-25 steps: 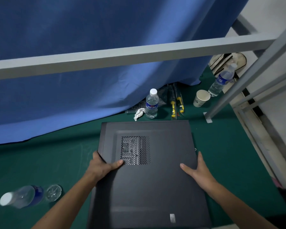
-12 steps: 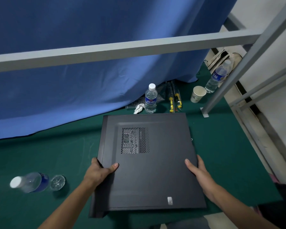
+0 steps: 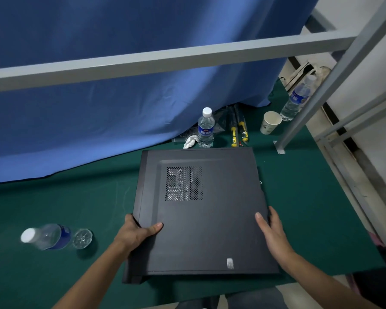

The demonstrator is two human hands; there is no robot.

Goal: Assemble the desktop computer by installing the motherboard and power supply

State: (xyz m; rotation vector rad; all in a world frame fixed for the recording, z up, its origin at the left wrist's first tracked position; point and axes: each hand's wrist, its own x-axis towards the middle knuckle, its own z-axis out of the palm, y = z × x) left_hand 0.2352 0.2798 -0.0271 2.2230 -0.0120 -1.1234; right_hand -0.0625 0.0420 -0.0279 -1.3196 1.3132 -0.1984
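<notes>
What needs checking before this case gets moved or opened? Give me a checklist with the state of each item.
1. Left hand grips the left edge of the computer case, thumb on top: ok.
2. Right hand holds the right edge: ok, though its fingers over the side are hidden.
3. Side panel closed over the case: ok. Whether it is fastened: cannot tell.
4. Upright water bottle and screwdrivers stand close behind the case: not ok for pushing it away.
5. Lying water bottle is apart from the case, to its left: ok.
6. Motherboard and power supply installed: cannot tell.
</notes>
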